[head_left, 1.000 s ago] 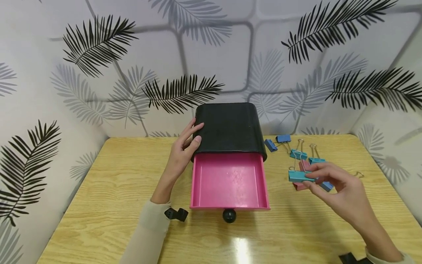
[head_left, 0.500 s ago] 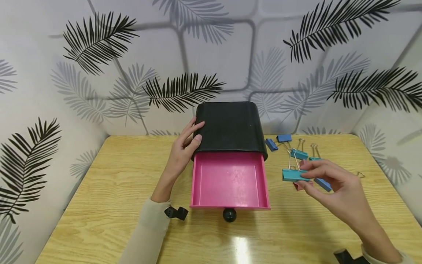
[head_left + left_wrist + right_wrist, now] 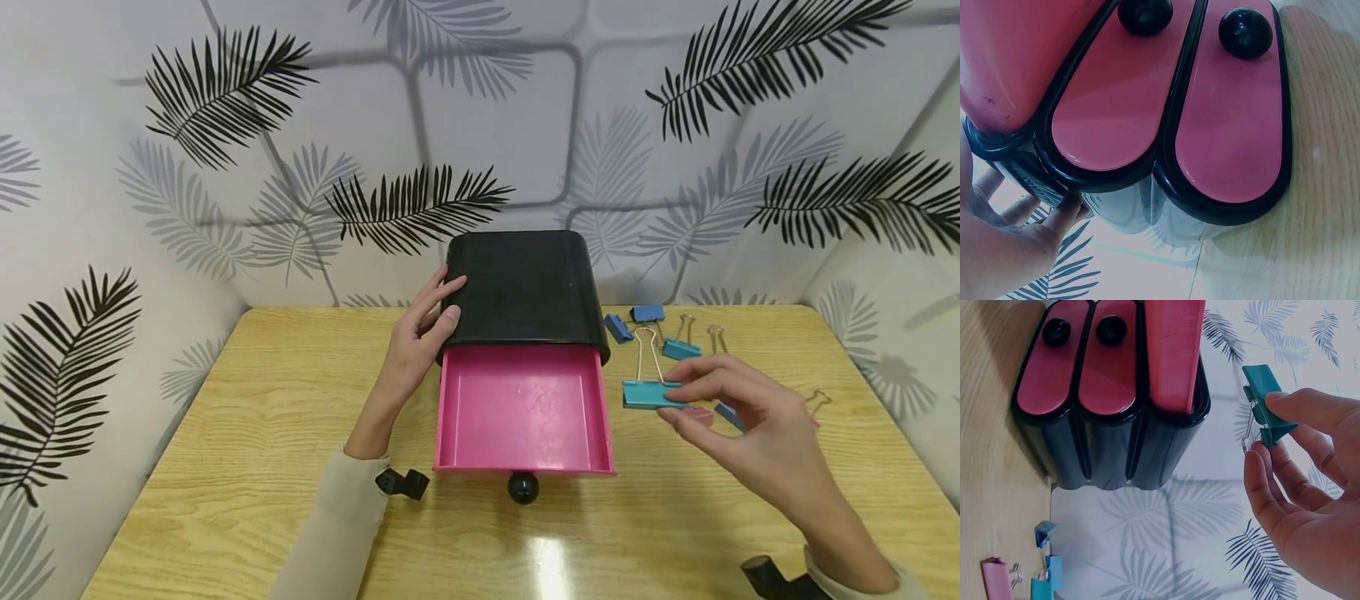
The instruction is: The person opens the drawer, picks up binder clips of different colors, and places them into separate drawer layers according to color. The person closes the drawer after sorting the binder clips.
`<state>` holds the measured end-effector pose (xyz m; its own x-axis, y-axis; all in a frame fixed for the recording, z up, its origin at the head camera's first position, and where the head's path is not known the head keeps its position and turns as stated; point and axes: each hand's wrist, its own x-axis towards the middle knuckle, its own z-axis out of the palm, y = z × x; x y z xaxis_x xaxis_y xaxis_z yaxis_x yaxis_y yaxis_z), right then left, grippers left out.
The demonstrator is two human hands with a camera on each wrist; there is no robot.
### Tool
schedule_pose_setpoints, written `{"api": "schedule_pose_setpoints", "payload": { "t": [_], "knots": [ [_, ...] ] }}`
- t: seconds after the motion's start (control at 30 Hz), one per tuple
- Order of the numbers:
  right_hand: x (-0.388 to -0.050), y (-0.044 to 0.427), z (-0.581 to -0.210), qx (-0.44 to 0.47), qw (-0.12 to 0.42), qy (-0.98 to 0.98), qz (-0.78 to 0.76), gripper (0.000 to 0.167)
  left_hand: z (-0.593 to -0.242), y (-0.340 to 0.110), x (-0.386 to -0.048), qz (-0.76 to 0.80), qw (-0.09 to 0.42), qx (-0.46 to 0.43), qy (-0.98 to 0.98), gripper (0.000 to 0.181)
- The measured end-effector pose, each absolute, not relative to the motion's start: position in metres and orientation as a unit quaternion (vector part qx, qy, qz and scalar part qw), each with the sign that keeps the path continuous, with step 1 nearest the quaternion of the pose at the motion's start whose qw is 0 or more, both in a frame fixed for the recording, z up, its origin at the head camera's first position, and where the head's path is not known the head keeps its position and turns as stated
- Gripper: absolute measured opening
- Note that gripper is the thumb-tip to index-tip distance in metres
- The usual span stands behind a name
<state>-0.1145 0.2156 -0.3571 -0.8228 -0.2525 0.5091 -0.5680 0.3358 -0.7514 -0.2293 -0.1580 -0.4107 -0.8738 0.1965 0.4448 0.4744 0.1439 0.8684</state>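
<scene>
A black drawer unit (image 3: 525,287) stands at the middle of the table, its pink top drawer (image 3: 517,408) pulled out and bare inside. My left hand (image 3: 408,354) rests on the unit's left side, fingers spread against the casing. Two lower drawers with black knobs are closed in the left wrist view, one being the bottom pink drawer (image 3: 1232,131). Right of the open drawer, my right hand (image 3: 750,425) pinches a teal binder clip (image 3: 643,395) between thumb and fingers. The clip is raised, one wire handle pointing up; the right wrist view shows the teal clip (image 3: 1266,394) too.
Several binder clips lie on the wooden table (image 3: 300,400) to the right: a blue clip (image 3: 618,328), another blue clip (image 3: 647,313), a teal clip (image 3: 681,348) and a pink clip (image 3: 702,415), some partly behind my right hand. A leaf-patterned wall (image 3: 487,125) stands behind.
My right hand has moved left with the teal binder clip, away from the other clips and closer to the open drawer. The left hand stays on the unit.
</scene>
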Motion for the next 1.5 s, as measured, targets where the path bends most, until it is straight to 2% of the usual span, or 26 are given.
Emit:
{"api": "schedule_pose_setpoints", "payload": {
  "t": [0.5, 0.77, 1.23, 1.5],
  "knots": [
    [-0.119, 0.188, -0.354, 0.333, 0.151, -0.711, 0.601, 0.043, -0.411, -0.158, -0.23, -0.611, 0.109, -0.222, -0.752, 0.045],
    [-0.116, 0.172, -0.347, 0.327, 0.128, -0.745, 0.567, 0.04, -0.411, -0.157, -0.229, -0.618, 0.108, -0.223, -0.746, 0.046],
    [-0.114, 0.152, -0.354, 0.313, 0.164, -0.783, 0.512, 0.037, -0.41, -0.157, -0.228, -0.617, 0.107, -0.222, -0.748, 0.045],
    [-0.116, 0.137, -0.355, 0.334, 0.143, -0.772, 0.521, 0.032, -0.41, -0.157, -0.228, -0.616, 0.107, -0.224, -0.748, 0.045]
  ]
}}
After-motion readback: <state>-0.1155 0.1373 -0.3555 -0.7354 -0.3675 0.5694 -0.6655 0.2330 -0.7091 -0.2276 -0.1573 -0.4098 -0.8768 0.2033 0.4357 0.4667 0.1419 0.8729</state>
